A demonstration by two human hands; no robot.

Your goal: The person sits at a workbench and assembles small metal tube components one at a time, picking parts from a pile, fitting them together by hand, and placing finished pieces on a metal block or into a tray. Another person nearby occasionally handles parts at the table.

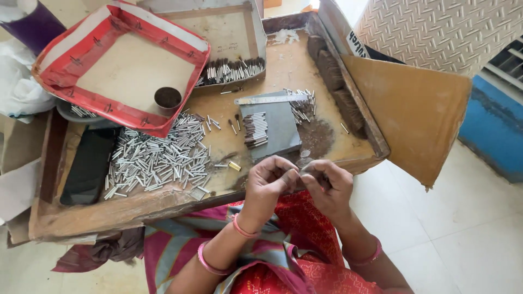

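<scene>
tube pile [158, 160] on tray [81, 218], left of slab [278, 128], cup [168, 98] behind

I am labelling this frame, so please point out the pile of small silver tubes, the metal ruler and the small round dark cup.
pile of small silver tubes [158, 158], head view, middle of the heap.
metal ruler [271, 99], head view, mid-length of the blade.
small round dark cup [168, 98], head view, its dark contents.

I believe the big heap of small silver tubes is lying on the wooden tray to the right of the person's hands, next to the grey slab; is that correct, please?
Not quite. In the head view the heap of silver tubes lies on the wooden tray to the left of the left hand and right hand, beside a black flat object. The grey slab sits to the heap's right.
</scene>
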